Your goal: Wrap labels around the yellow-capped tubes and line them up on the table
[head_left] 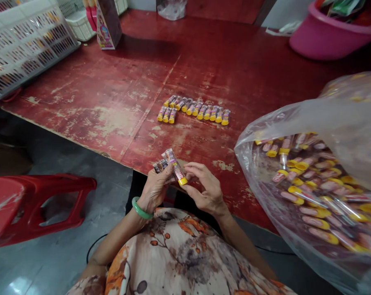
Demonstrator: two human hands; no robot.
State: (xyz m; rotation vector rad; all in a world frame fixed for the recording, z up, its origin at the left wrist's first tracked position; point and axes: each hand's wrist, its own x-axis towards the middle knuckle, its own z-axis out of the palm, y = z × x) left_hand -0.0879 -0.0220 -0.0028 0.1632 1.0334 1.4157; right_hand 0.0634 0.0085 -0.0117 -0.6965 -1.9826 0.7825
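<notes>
My left hand [156, 187], with a green bangle on its wrist, grips a small bunch of yellow-capped tubes [172, 164] just off the near edge of the worn red table [117, 98]. My right hand [205, 188] pinches the yellow end of one tube in that bunch. Further out on the table lies a row of several like tubes [195, 110], side by side. A big clear plastic bag [314, 188] full of the same tubes stands at my right.
A red plastic stool [34, 205] stands on the floor at the left. White slotted baskets [22, 45] and a printed carton [108, 24] sit at the table's far left. A pink tub [329, 35] is at the far right.
</notes>
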